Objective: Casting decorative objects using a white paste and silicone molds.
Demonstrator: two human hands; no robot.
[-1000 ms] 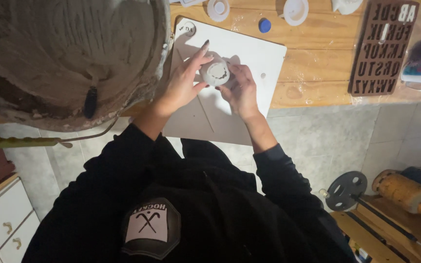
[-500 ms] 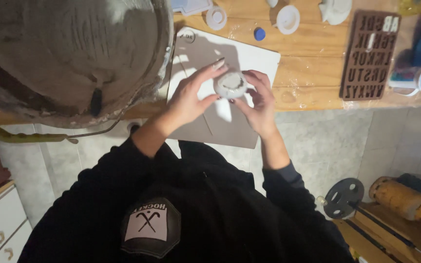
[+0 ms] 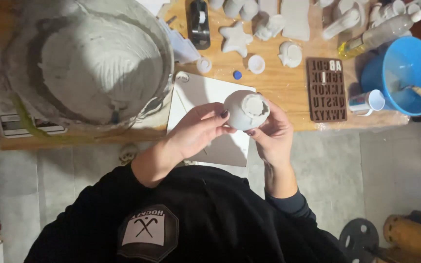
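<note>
Both my hands hold a small round grey-white plaster cast [image 3: 246, 110] with a rough open end facing up. My left hand [image 3: 198, 129] grips its left side with fingers curled around it. Its right side and underside rest in my right hand [image 3: 272, 132]. The cast is raised above a white sheet [image 3: 198, 95] that lies at the front edge of the wooden table [image 3: 288, 87].
A large plaster-caked bowl [image 3: 91, 63] fills the upper left. Behind the sheet lie a plaster star [image 3: 236, 39], other white casts, small lids and a tape dispenser [image 3: 200, 22]. To the right are a brown letter mould [image 3: 326, 90], a white mug [image 3: 366, 102] and a blue bowl [image 3: 405, 73].
My hands have lifted the cast off the sheet and closer to the camera, turning its open end up. The view has shifted, showing more of the table's far side.
</note>
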